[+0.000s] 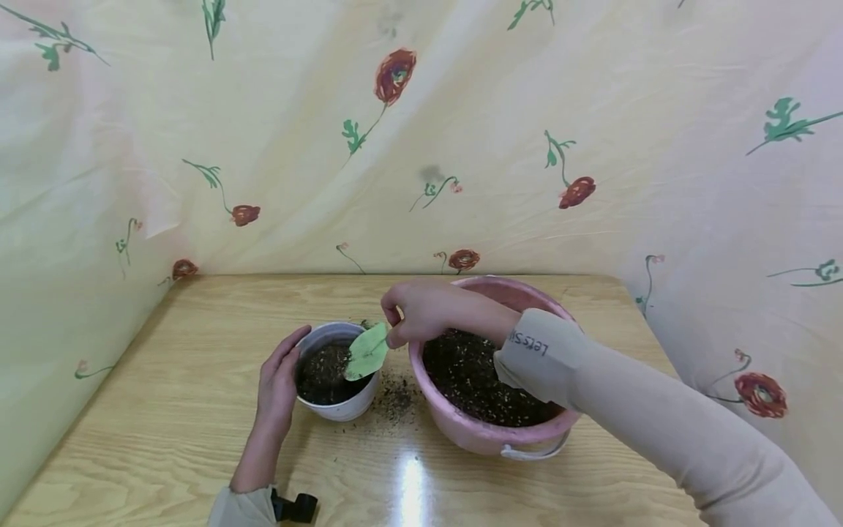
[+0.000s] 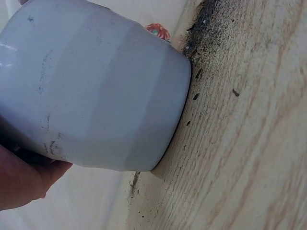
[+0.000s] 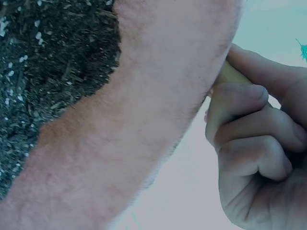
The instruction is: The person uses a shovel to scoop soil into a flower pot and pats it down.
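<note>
A white flowerpot (image 1: pixel 342 410) with dark soil (image 1: pixel 324 373) in it stands on the table left of centre. My left hand (image 1: pixel 279 377) holds its left side, with fingers along the rim; in the left wrist view a fingertip (image 2: pixel 57 172) touches the pot's outer wall (image 2: pixel 110 91). A small light-green trowel (image 1: pixel 367 353) is tilted down over the pot's right side, its blade tip close to the soil. My right hand (image 1: pixel 421 311) grips its handle, fingers curled, as the right wrist view also shows (image 3: pixel 259 129). How far the blade enters the soil cannot be told.
A large pink tub (image 1: pixel 461 432) of dark potting soil (image 1: pixel 481 380) with white specks stands to the right, under my right forearm. Spilled soil (image 1: pixel 398 399) lies on the wooden table (image 1: pixel 165 432) between pot and tub. A flowered cloth (image 1: pixel 296 146) hangs behind.
</note>
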`<state>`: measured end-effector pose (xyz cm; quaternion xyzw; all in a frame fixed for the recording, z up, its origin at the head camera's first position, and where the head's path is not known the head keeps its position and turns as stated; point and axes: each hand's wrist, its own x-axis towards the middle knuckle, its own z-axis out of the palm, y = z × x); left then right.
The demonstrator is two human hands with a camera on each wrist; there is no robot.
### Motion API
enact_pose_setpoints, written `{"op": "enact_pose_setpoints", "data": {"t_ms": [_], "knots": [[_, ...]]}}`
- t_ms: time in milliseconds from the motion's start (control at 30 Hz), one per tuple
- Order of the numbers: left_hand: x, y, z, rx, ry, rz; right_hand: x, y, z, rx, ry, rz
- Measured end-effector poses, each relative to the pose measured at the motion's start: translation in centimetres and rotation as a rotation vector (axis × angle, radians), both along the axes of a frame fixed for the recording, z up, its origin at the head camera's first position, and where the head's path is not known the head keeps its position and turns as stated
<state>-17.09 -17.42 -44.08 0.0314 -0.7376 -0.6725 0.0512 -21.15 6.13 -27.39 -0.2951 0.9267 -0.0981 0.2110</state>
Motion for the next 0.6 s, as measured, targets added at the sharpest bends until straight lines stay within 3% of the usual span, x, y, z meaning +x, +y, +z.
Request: {"op": "enact_pose_setpoints", "data": {"t_ms": [367, 600], "knots": [[0.0, 0.1, 0.0, -0.002, 0.014, 0.003, 0.5, -0.9, 0.9, 0.167, 0.132, 0.041], [0.0, 0.0, -0.1, -0.018, 0.018, 0.018, 1.1, -0.5, 1.8, 0.168, 0.133, 0.050]]}}
